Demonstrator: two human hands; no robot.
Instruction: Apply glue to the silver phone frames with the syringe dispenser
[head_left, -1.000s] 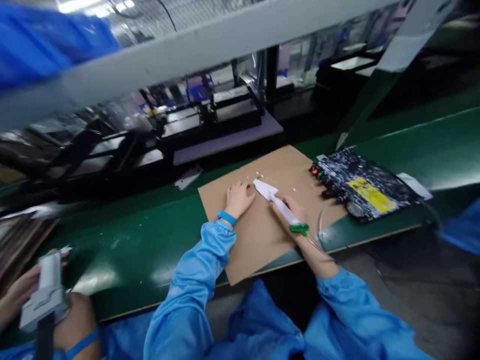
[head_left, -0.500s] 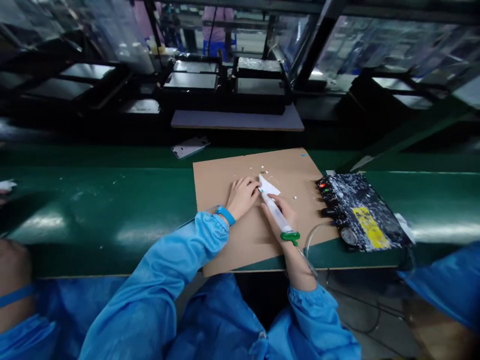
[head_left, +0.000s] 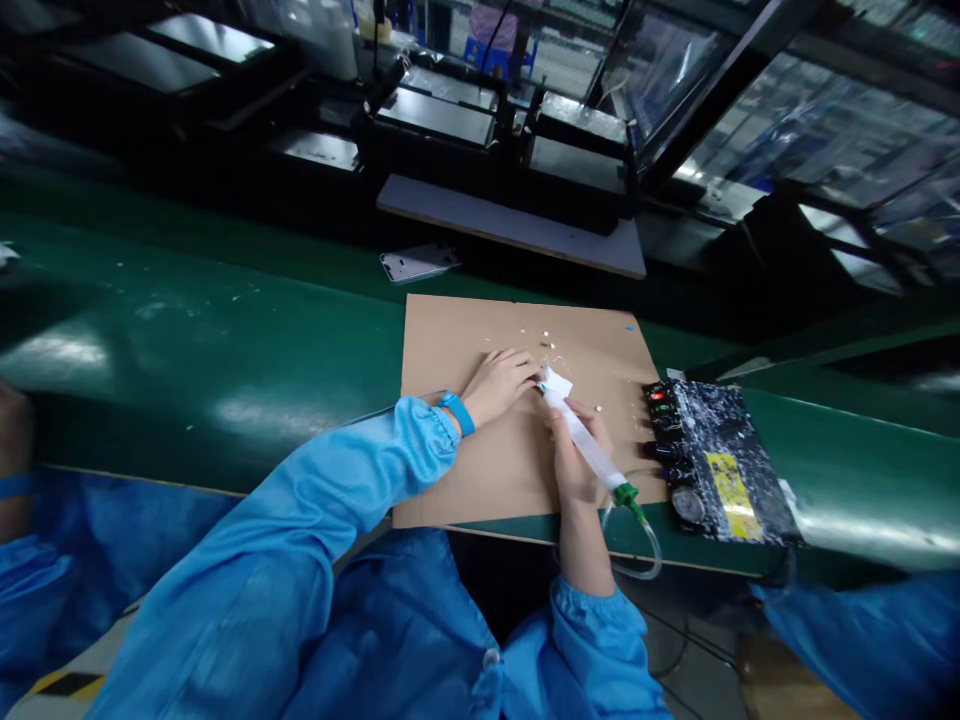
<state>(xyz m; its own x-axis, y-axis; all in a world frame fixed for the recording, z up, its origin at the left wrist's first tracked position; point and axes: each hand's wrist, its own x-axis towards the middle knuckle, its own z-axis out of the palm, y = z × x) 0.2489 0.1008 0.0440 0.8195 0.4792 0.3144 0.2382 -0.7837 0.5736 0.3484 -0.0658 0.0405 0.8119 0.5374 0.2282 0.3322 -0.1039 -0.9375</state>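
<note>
My right hand (head_left: 577, 465) is wrapped round a clear glue syringe (head_left: 592, 452) with a green cap and an air tube at its back end. The syringe's tip points away from me, up to the left. My left hand (head_left: 502, 385) lies by the tip with its fingers closed together; what they hold is hidden. Just past the fingertips and the tip is a small white piece (head_left: 556, 382), like paper or a wipe. Under both hands lies a brown cardboard sheet (head_left: 457, 490), with small white bits scattered on it.
A black dispenser box (head_left: 739, 410) with knobs and a gauge stands right of the cardboard. Beyond the sheet lies a phone housing (head_left: 420, 262) on the green bench (head_left: 315, 350). Dark fixtures (head_left: 577, 160) line the back. Other people's blue sleeves show at both sides.
The view has tilted and shifted. My right hand has turned the syringe, so its back end swings further right. The white piece sits differently by the tip. The left hand stays beside the tip.
</note>
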